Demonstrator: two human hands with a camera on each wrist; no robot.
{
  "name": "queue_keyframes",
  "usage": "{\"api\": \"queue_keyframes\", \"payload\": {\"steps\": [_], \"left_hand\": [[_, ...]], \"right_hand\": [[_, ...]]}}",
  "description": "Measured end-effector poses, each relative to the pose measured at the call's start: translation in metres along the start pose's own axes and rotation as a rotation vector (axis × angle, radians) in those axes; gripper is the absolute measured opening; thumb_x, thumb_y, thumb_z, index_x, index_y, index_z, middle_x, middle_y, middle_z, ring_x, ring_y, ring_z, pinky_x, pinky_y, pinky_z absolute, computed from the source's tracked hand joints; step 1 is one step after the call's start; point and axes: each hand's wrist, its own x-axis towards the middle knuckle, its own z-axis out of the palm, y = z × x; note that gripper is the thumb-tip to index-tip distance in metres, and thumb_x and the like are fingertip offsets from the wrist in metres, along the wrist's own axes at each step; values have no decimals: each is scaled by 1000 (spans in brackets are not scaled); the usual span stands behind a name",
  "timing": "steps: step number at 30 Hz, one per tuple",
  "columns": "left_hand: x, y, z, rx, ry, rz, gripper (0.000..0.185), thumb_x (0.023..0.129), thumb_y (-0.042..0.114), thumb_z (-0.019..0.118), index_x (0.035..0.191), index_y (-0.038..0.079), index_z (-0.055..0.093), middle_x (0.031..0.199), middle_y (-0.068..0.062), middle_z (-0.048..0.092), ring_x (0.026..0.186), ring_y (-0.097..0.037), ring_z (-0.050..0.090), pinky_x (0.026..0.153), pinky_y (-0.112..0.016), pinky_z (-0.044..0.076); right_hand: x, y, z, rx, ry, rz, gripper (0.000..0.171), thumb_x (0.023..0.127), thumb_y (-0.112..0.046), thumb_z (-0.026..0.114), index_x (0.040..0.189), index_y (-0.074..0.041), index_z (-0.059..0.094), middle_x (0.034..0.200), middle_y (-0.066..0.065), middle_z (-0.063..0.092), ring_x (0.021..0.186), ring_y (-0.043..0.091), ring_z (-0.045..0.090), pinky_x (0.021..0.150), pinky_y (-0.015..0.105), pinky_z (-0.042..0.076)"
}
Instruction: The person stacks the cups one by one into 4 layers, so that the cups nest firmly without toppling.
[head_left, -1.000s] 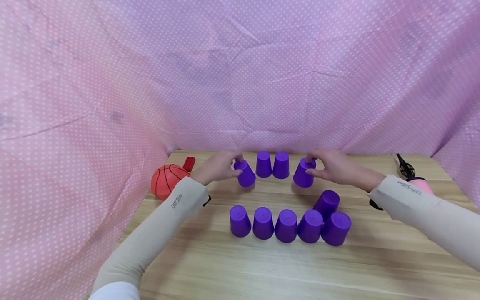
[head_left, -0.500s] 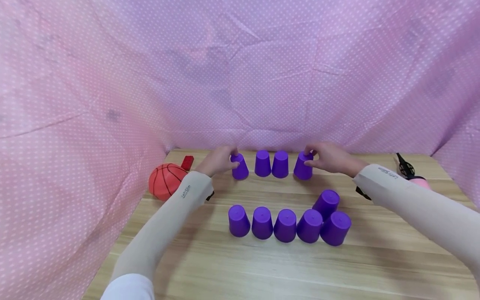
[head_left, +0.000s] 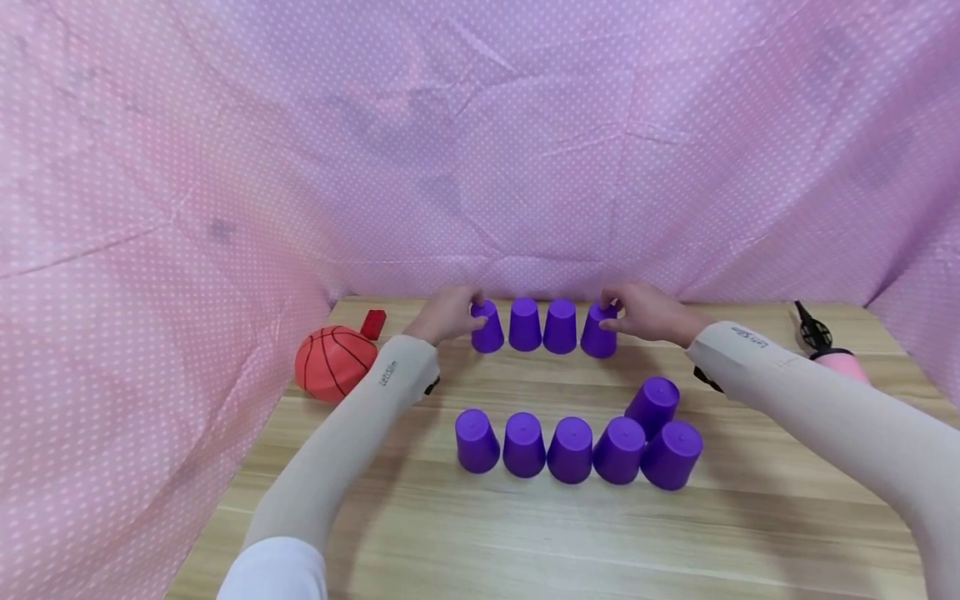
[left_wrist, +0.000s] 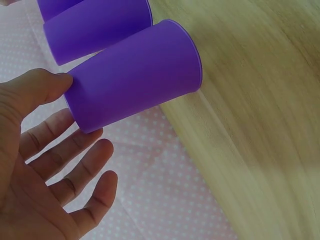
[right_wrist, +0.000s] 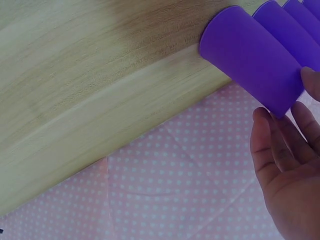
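Four upside-down purple cups form a row near the table's back edge. My left hand [head_left: 450, 313] pinches the leftmost cup [left_wrist: 135, 75] by its narrow upper end, thumb on the near side and fingertips behind. At the other end of the row, my right hand [head_left: 647, 312] grips the rightmost cup [right_wrist: 252, 60] the same way, between thumb and fingers. Two middle cups, the left one [head_left: 525, 324] and the right one [head_left: 560, 327], stand between the hands untouched. In the left wrist view the ring and little fingers spread free of the cup.
Nearer the body stands a front row of several upside-down purple cups [head_left: 570, 451], with one more cup [head_left: 653, 402] behind its right end. An orange basketball-patterned ball [head_left: 333, 364] and a red block [head_left: 372, 324] lie left. A pink-and-black object [head_left: 838, 363] lies right. Pink dotted cloth [head_left: 480, 167] hangs behind the table.
Both hands have carried their cups back and inward, lining them up with the two middle cups. Earlier the cups were tilted and nearer the body. The front cups have not moved.
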Motion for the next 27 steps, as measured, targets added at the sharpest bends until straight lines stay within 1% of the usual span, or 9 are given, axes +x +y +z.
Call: {"api": "queue_keyframes", "payload": {"steps": [7, 17, 21, 24, 27], "left_hand": [[4, 3, 1, 13, 4, 51, 25, 73, 26, 67, 89, 12, 55, 85, -1, 56, 72, -14, 48, 63, -29, 40], [7, 4, 2, 35, 9, 69, 24, 73, 27, 66, 88, 13, 54, 85, 0, 56, 70, -13, 47, 61, -28, 39], [6, 4, 0, 0, -4, 52, 26, 74, 29, 66, 91, 13, 55, 92, -1, 56, 75, -13, 48, 66, -29, 40], [2, 4, -6, -31, -11, 25, 28, 75, 31, 65, 95, 14, 55, 100, -2, 55, 82, -14, 48, 71, -31, 41], [-4, 4, -13, -40, 0, 18, 30, 75, 32, 64, 97, 14, 55, 103, -3, 55, 90, -17, 49, 74, -34, 40]], "right_hand": [[2, 1, 1, 21, -20, 21, 26, 69, -18, 71, 86, -4, 57, 88, 10, 59, 80, 27, 58, 70, 37, 45], [2, 2, 0, 11, -18, 30, 26, 69, -18, 71, 87, -4, 57, 89, 9, 59, 82, 27, 57, 71, 38, 44], [-1, 0, -2, 5, -19, 28, 27, 70, -18, 70, 89, -5, 57, 90, 9, 59, 84, 28, 56, 73, 39, 43], [-4, -3, -6, 8, -7, 37, 27, 70, -19, 70, 90, -6, 58, 90, 8, 59, 86, 28, 54, 75, 40, 42], [-9, -6, -11, 3, 15, 43, 27, 70, -20, 70, 91, -7, 57, 91, 7, 59, 88, 27, 54, 75, 40, 42]]}}
